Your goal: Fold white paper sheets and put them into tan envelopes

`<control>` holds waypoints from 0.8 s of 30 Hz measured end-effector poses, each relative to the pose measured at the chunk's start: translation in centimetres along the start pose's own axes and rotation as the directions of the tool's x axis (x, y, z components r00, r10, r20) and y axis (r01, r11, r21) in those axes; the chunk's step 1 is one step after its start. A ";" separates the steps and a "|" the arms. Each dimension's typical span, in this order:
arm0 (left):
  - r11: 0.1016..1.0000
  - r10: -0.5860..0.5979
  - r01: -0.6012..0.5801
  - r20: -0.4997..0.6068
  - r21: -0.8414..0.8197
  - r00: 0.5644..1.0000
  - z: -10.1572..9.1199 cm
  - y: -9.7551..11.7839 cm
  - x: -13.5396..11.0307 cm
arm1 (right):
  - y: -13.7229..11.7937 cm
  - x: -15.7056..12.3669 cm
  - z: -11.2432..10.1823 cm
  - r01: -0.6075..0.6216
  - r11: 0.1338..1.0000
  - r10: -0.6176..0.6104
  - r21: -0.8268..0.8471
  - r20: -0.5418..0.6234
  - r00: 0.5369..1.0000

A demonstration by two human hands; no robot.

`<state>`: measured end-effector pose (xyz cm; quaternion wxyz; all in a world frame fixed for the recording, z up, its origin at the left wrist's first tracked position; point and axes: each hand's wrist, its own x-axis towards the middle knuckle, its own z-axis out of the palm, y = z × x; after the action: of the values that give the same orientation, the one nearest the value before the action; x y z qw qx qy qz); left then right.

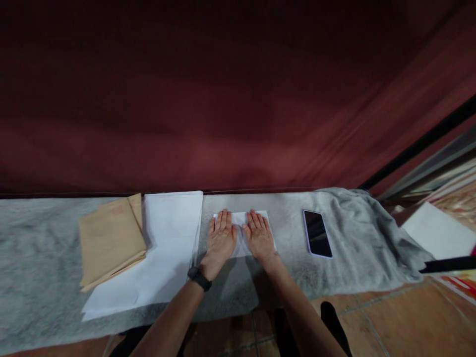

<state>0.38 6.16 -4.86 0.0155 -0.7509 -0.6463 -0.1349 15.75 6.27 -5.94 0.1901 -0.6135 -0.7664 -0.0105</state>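
Observation:
A small white sheet of paper [242, 249] lies flat on the grey cloth in front of me, possibly folded. On its left part rests my left hand [222, 235], palm down with the fingers stretched out; a dark watch is on that wrist. My right hand [259, 235] presses flat on the right part of the same paper, fingers extended. A narrow strip of the paper shows between the two hands, and the rest is partly hidden under them. To the left of my left hand is a stack of larger white paper sheets [169, 258].
Several brown envelopes [111, 235] lie on the white stack's left side. A phone in a light purple case [317, 233] lies to the right on the grey cloth [290, 277]. A dark red curtain [238, 124] hangs behind. White paper [441, 230] sits at far right.

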 end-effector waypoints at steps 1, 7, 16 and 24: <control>1.000 -0.021 0.021 0.000 0.011 1.000 -0.2 -0.2 0.0 | 0.2 0.0 0.1 -0.011 1.000 0.010 -0.008 -0.012 1.000; 0.997 -0.076 0.077 -0.037 0.020 0.996 -1.0 -1.2 -0.1 | 1.8 -0.2 0.0 -0.073 0.997 0.071 -0.029 -0.059 0.996; 0.975 -0.220 0.219 -0.010 -0.044 0.975 -3.1 -2.3 0.6 | 3.5 -1.3 -1.2 -0.204 0.975 0.200 -0.085 -0.044 0.979; 0.581 -0.393 0.528 0.355 -0.620 0.849 -4.8 -5.0 1.1 | -0.6 -4.6 -1.7 0.178 0.978 -0.185 0.113 0.059 0.981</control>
<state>-5.17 7.12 -0.78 -0.3621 -0.5141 -0.7176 -0.2994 16.43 1.40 -5.58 0.1942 -0.5299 -0.8248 0.0345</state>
